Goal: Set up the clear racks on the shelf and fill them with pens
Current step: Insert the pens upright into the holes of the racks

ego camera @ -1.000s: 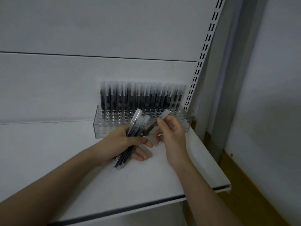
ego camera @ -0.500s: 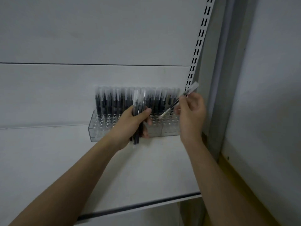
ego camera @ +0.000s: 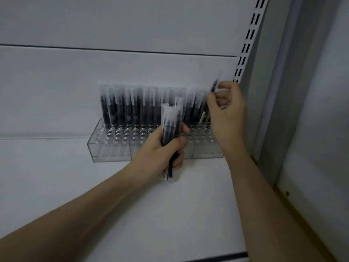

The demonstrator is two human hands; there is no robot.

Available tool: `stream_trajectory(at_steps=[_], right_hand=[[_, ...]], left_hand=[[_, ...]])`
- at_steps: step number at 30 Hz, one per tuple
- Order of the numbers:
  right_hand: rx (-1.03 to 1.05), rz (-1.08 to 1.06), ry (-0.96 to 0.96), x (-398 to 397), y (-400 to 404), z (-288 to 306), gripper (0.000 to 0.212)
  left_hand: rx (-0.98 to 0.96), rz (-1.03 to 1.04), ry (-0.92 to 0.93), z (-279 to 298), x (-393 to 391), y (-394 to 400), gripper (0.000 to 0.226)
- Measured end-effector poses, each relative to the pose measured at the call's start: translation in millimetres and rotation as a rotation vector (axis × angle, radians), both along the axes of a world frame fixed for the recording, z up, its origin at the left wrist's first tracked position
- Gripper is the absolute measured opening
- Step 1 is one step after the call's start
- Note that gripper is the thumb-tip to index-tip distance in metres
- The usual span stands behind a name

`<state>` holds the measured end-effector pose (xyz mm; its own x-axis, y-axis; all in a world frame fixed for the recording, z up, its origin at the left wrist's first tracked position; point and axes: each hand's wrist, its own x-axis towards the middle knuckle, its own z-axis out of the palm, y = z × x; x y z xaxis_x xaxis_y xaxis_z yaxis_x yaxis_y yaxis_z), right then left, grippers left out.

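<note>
At centre frame the clear rack (ego camera: 111,148) sits on the white shelf (ego camera: 75,186), its back row full. The left hand (ego camera: 162,150) grips a bundle of pens (ego camera: 170,129). The right hand (ego camera: 226,110) pinches one pen (ego camera: 214,86) at the rack's right end; best keep it upright over a free hole, then lower it straight.

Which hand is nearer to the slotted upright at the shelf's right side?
Right. The right hand is just beside the slotted upright; the left hand is further left, before the rack.
</note>
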<state>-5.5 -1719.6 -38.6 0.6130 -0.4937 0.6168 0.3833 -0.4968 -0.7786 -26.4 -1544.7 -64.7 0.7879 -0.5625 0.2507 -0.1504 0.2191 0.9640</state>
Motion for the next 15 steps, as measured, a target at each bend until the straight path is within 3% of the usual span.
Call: stream_trajectory(at_steps=[4, 9, 15], right_hand=[[-0.054, 0.026, -0.024, 2.5, -1.1, -0.5, 0.014], [-0.065, 0.016, -0.002, 1.8, -2.2, 0.3, 0.012], [-0.196, 0.027, 0.195, 0.3, -5.5, -9.7, 0.012]], left_hand=[[0.073, 0.055, -0.145, -6.4, -4.2, -1.1, 0.012], [0.120, 0.005, -0.123, -7.9, -3.6, -1.7, 0.018], [0.149, 0.022, -0.109, -7.5, -4.6, -1.4, 0.027]])
